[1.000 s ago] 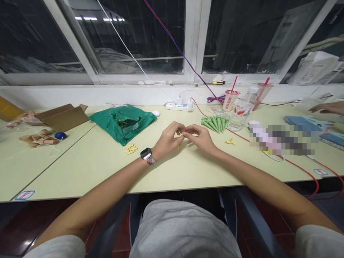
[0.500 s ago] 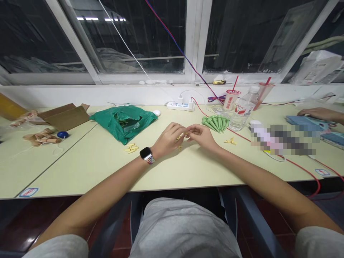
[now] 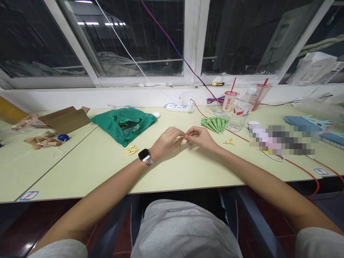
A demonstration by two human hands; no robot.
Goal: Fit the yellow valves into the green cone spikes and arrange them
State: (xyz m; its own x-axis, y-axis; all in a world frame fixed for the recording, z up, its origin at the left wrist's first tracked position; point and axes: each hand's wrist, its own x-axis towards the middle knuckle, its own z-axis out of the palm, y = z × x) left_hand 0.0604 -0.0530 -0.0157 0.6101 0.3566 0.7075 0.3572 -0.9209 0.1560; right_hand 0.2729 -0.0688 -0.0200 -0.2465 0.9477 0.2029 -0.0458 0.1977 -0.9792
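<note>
My left hand (image 3: 168,141), with a watch on the wrist, is closed around a small yellow plastic piece (image 3: 177,138) above the table. Pinched together, the fingertips of my right hand (image 3: 200,138) meet those of the left; whatever lies between them is too small to make out. Just below the fingers lies another yellow bit (image 3: 179,147). One small pile of yellow pieces (image 3: 130,150) sits left of my left hand, and a second small pile (image 3: 229,142) is right of my right hand. Behind the right hand lie several green cone-shaped spikes (image 3: 215,124).
A torn green plastic bag (image 3: 107,126) lies at back left, near a cardboard box (image 3: 67,120) and wooden pieces (image 3: 43,140). A power strip (image 3: 180,107), cup (image 3: 230,101) and water bottle (image 3: 242,111) stand at the back. A red cable (image 3: 301,170) crosses the right side.
My right hand's fingers have shifted slightly at the left fingertips. Another person's hand at the far right, on the blue items, has gone from view.
</note>
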